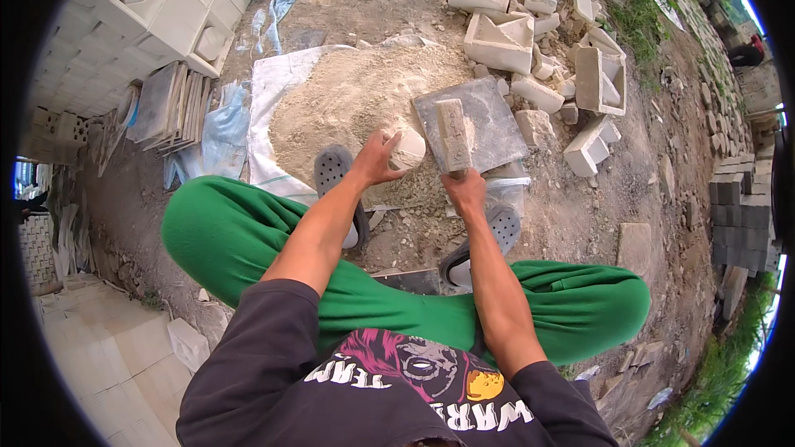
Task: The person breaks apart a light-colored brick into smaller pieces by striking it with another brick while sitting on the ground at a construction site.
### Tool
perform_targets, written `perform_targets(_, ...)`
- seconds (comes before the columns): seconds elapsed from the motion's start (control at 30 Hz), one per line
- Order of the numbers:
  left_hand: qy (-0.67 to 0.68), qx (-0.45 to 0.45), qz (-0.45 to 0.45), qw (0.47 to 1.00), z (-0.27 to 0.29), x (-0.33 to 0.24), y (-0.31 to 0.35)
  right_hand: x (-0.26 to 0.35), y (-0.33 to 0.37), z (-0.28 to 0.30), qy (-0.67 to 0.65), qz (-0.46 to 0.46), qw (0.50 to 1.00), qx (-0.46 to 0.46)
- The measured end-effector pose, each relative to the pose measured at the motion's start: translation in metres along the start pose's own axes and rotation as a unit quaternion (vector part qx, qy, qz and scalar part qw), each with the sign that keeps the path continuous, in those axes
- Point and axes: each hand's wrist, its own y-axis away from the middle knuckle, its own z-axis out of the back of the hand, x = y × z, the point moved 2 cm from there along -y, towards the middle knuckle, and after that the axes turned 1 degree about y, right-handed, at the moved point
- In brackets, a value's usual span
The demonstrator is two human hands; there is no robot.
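Observation:
My left hand [379,159] is closed around a pale, rounded chunk of block [409,150], held over the heap of crumbled powder [348,99]. My right hand [465,188] grips the near end of a long, dust-coated rectangular bar [452,132], perhaps a wooden beater; its exact kind is unclear. That bar lies over a flat dark grey slab [505,128], which is dusted with pale powder. The two hands are a short way apart, with the chunk just left of the slab. Beneath the heap is a white woven sack [263,87].
Broken pale hollow blocks [498,41] are piled beyond the slab at right. Stacked pale blocks [141,0] and leaning flat boards [166,108] stand at left. Grey bricks [741,215] are stacked far right. My clogs [334,170] flank the working spot.

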Motion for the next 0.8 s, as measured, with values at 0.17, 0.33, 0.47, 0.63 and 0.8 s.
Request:
perform_targets(0.17, -0.022, 0.035, 0.012, 0.999, -0.001, 0.000, 0.022, -0.014, -0.011, -0.012, 0.097, -0.061, 0.993, 0.043)
perform_targets(0.33, -0.029, 0.043, 0.041, 0.998, -0.008, -0.001, 0.025, 0.006, -0.001, -0.001, -0.011, -0.010, 1.000, 0.009)
perform_targets(0.47, -0.051, -0.098, -0.028, 0.994, -0.016, -0.016, 0.013, 0.007, -0.003, -0.003, 0.046, 0.007, 0.998, -0.049)
perform_targets(0.63, 0.175, 0.011, 0.173, 0.969, -0.038, -0.058, -0.033, -0.005, -0.013, 0.002, -0.020, -0.096, 0.993, 0.072)
perform_targets(0.8, 0.237, 0.099, 0.424, 0.868, -0.082, -0.114, -0.039, -0.025, -0.024, -0.001, -0.037, -0.081, 0.996, 0.014)
